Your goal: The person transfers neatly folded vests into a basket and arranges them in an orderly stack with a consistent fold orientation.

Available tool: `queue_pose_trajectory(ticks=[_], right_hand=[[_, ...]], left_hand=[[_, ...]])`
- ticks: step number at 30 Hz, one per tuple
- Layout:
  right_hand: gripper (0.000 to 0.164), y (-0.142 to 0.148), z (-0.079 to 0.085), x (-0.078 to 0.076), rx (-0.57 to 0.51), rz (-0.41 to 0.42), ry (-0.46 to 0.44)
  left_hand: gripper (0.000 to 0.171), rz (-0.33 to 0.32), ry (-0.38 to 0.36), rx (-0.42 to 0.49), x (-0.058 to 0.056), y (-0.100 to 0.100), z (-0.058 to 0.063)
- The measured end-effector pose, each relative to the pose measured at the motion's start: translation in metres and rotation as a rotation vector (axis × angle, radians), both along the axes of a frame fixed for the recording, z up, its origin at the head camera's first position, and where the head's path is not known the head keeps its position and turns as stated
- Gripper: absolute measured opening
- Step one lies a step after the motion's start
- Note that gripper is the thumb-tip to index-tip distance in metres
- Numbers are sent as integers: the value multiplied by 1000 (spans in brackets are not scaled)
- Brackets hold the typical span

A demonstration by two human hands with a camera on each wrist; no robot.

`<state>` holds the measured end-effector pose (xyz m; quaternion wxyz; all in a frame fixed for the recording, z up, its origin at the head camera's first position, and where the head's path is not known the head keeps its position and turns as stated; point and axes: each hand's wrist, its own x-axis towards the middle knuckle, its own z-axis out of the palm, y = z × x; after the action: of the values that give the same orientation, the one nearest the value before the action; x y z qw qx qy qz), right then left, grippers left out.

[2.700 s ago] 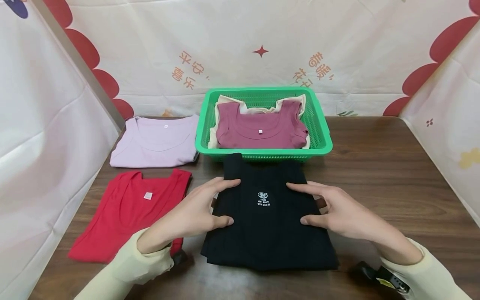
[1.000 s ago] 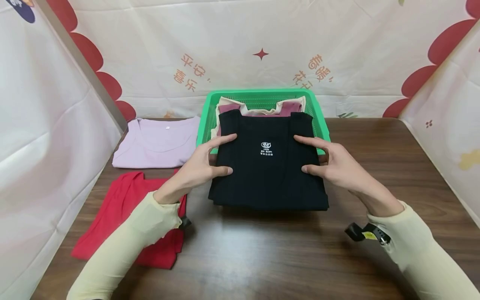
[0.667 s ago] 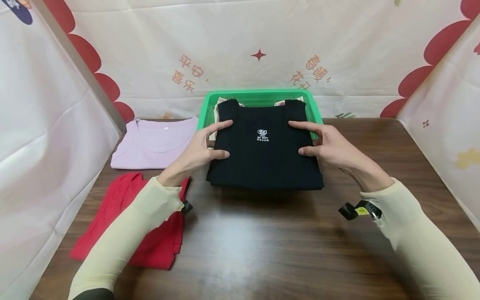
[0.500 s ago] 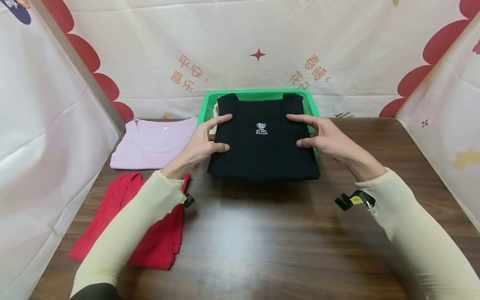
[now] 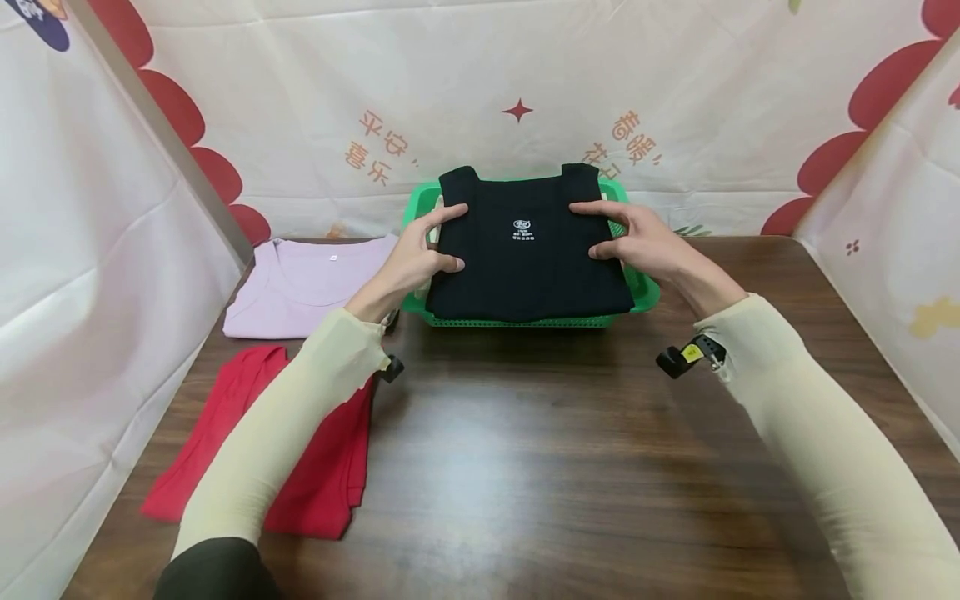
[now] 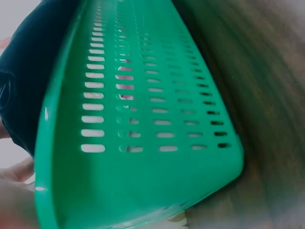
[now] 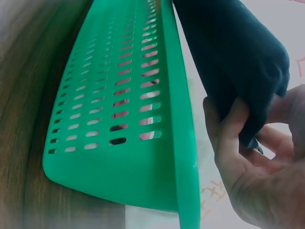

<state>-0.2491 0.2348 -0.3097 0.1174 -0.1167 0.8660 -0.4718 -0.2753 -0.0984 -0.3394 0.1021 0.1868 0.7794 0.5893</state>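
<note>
A folded black tank top [image 5: 525,275] with a white printed label is held flat over the green plastic basket [image 5: 647,293] in the head view. My left hand [image 5: 412,262] pinches its left side, thumb on top and the other fingers underneath. On the opposite side my right hand [image 5: 648,242] pinches it the same way. From the right wrist, the cloth [image 7: 238,62] shows above the basket rim, with fingers curled under its edge. In the left wrist view, the basket wall [image 6: 143,176] hides most of the left hand. The black top covers nearly all the clothes inside the basket.
A folded lilac top [image 5: 311,287] lies on the wooden table [image 5: 525,467] left of the basket. In front of it is a folded red top [image 5: 322,475], partly under my left forearm. A patterned white cloth [image 5: 480,83] hangs behind the table.
Both hands have lifted the black top from the table and carried it forward over the basket. It now hides the mauve and cream clothes there. The lilac and red tops have stayed put.
</note>
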Motion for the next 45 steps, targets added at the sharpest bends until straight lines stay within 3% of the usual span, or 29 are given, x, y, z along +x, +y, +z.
queue_pose_trajectory(ticks=[6,17,26,45], right_hand=[[59,1,-3,-15,38,-24,60],[49,3,-20,-31,-10,-71,116],[50,-2,-32,-34,3,-158,122],[52,-6,-39,-36,21,-186,150]], left_hand=[[83,46,47,-102,-17,6,-1],[78,28,54,-61,-36,6,-7],[72,67,83,-113,-38,14,-10],[72,96,142,-201,-38,14,-15]])
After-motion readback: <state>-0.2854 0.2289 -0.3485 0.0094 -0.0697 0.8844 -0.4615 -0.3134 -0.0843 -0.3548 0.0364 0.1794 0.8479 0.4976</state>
